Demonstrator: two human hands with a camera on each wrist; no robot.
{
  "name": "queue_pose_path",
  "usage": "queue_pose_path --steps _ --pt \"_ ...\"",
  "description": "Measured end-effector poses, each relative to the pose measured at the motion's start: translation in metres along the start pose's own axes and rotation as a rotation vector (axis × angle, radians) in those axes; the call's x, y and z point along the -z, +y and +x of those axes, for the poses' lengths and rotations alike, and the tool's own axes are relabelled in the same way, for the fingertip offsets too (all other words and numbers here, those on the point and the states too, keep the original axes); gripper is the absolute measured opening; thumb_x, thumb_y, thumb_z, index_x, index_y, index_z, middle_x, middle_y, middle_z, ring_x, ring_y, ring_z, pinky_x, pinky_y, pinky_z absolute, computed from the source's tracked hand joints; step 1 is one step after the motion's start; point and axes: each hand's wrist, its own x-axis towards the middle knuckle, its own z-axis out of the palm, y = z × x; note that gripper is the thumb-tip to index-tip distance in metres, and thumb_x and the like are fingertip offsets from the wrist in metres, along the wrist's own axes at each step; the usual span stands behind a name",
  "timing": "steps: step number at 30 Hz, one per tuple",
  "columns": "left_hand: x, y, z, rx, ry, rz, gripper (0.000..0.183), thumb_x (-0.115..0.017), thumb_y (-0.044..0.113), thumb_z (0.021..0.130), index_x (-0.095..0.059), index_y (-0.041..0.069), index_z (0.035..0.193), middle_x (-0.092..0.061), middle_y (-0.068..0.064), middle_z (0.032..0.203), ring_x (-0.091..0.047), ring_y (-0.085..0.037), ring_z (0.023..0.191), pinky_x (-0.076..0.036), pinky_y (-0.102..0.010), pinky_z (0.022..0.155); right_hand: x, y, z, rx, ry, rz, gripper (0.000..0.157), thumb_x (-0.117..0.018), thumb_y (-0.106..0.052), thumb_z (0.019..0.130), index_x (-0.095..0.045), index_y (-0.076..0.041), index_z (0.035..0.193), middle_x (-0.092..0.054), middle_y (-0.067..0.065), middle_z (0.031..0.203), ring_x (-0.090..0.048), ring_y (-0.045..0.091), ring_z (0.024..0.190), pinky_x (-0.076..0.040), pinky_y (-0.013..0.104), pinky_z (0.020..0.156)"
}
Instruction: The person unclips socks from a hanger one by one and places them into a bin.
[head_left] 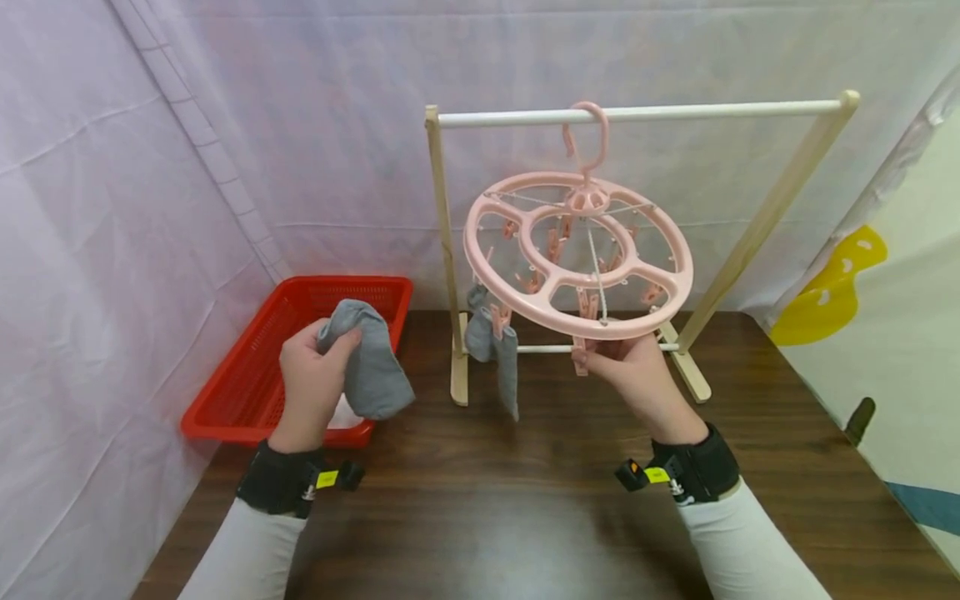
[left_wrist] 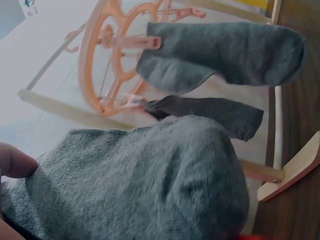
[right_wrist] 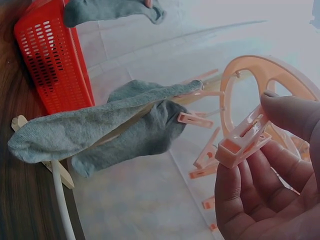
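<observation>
We hold a grey knitted sock (head_left: 375, 375) and a pink plastic clothespin (head_left: 580, 358)
Head: our left hand (head_left: 309, 379) pinches the sock beside a red plastic basket (head_left: 225, 432); our right hand (head_left: 637, 375) pinches the clothespin under a round pink plastic hanger (head_left: 587, 200). Left wrist: two more grey fabric socks (left_wrist: 225, 52) hang clipped beyond ours. Right wrist: our thumb and fingers clamp on the clothespin.

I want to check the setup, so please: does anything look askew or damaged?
The pink hanger looks askew: it slopes down toward the right hand, which pinches a clothespin, instead of hanging level. I see nothing spilled or damaged.
</observation>
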Motion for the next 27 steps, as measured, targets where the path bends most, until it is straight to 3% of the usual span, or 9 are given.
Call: queue_pose_path --steps 9,15,18,24,27 --pt "0.023 0.0 0.013 0.235 0.025 -0.046 0.044 -0.069 0.04 0.087 -0.06 -0.003 0.087 -0.058 -0.003 0.069 -0.055 -0.025 0.074 -0.053 -0.03 0.062 -0.002 0.0 0.001 0.029 -0.019 0.022 0.019 -0.07 0.003 0.084 -0.057 0.005 0.099 -0.062 0.012 0.079 -0.059 0.025 0.067 -0.052 0.03 0.059" --pt "0.033 0.006 0.015 0.26 0.052 -0.032 0.042 -0.069 0.04 0.087 -0.063 -0.001 0.091 -0.062 -0.002 0.073 -0.055 -0.025 0.077 -0.053 -0.028 0.064 -0.004 0.0 0.001 0.011 -0.014 0.011 0.02 -0.071 0.0 0.084 -0.058 0.004 0.098 -0.062 0.012 0.079 -0.059 0.025 0.067 -0.052 0.032 0.059" --pt "0.036 0.01 0.015 0.268 -0.009 0.036 0.041 -0.066 0.042 0.089 -0.063 0.001 0.092 -0.059 -0.002 0.073 -0.055 -0.025 0.077 -0.054 -0.03 0.065 -0.005 -0.001 0.0 0.004 -0.01 -0.003 0.02 -0.072 -0.001 0.084 -0.058 0.004 0.098 -0.062 0.012 0.078 -0.06 0.024 0.067 -0.051 0.032 0.059" --pt "0.041 0.011 0.018 0.323 -0.222 0.159 0.043 -0.062 0.046 0.09 -0.062 0.003 0.1 -0.062 -0.006 0.079 -0.058 -0.028 0.083 -0.055 -0.033 0.072 -0.005 -0.001 0.0 -0.006 -0.013 -0.024 0.021 -0.072 -0.003 0.084 -0.058 0.004 0.098 -0.062 0.012 0.079 -0.061 0.023 0.068 -0.053 0.033 0.06" --pt "0.04 0.006 0.022 0.341 -0.265 0.221 0.045 -0.061 0.047 0.09 -0.062 0.004 0.101 -0.063 -0.009 0.081 -0.058 -0.029 0.085 -0.055 -0.034 0.073 -0.005 0.0 0.0 -0.005 -0.015 -0.027 0.021 -0.072 -0.003 0.084 -0.058 0.004 0.098 -0.062 0.012 0.079 -0.061 0.023 0.068 -0.053 0.032 0.06"
